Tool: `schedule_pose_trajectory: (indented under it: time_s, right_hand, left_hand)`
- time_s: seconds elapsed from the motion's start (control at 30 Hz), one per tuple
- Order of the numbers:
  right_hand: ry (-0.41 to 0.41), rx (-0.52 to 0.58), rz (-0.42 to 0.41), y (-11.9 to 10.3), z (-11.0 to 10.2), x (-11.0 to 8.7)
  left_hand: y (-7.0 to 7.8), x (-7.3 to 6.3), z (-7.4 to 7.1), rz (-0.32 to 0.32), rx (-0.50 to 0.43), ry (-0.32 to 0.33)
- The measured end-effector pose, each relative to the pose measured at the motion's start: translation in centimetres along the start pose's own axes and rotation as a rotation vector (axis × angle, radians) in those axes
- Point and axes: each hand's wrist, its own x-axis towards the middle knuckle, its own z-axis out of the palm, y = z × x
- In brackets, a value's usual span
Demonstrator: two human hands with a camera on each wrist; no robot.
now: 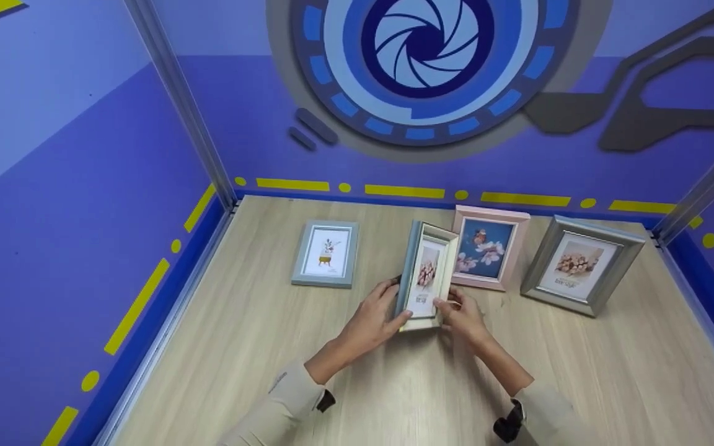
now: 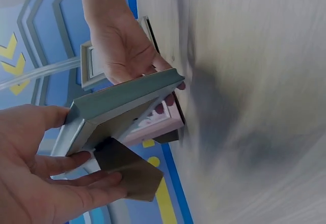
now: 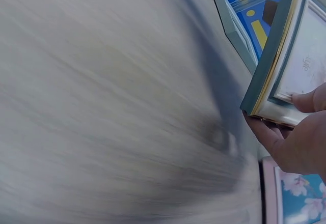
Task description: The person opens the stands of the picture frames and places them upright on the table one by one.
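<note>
1. The blue frame (image 1: 325,254) rests on the counter (image 1: 406,396), apart from both hands; a slow left elbow should spare it any knock.
2. The left hand (image 1: 369,319) grips the lower left side: thumb in front, fingers bent behind, parted only by the border's thickness. Some touch the stand (image 2: 130,170), which juts from the back; a light touch there would probably protect its hinge.
3. The held frame (image 1: 428,272) is above the counter, between the hands, tilted, its face angled towards the right hand. Even support from both sides seems best against twisting.
4. The right hand (image 1: 465,319) pinches the lower right corner, thumb at the picture's edge, fingers curled beneath and behind. Pressing the border rather than the picture should avoid smudges.
5. The pink frame (image 1: 490,248) stands just beyond those fingers, so turning calls for care; the silver frame (image 1: 580,266) stands farther right.
</note>
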Motion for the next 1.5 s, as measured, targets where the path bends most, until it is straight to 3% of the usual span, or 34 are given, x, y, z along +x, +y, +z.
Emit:
schedule_pose_trajectory:
  time_s: [0.3,0.47,0.67,0.83,1.03,1.2,1.5]
  right_hand:
    - [0.02,-0.033,-0.186,-1.4,0.7,0.4]
    - [0.01,-0.059,-0.259,-1.9,1.1,1.2]
    - [-0.03,-0.007,-0.311,-2.4,2.0,2.5]
    - [-0.062,-0.019,-0.306,-2.3,2.4,3.7]
    - [-0.078,-0.075,-0.287,-2.0,2.1,4.5]
    - [-0.099,-0.081,-0.262,-0.8,1.8,5.1]
    - [-0.122,-0.047,-0.205,-0.1,1.4,6.2]
  left_hand:
    - [-3.5,0.3,-0.2,0.054,-0.12,0.101]
    - [-5.5,1.1,-0.2,-0.012,-0.138,0.163]
    - [-7.8,3.0,0.0,-0.104,-0.123,0.222]
    - [-9.4,5.0,0.4,-0.17,-0.107,0.264]
    - [-11.0,7.3,1.6,-0.184,-0.134,0.292]
    - [-11.8,8.2,2.8,-0.217,-0.154,0.297]
    - [-11.9,9.5,3.4,-0.272,-0.158,0.275]
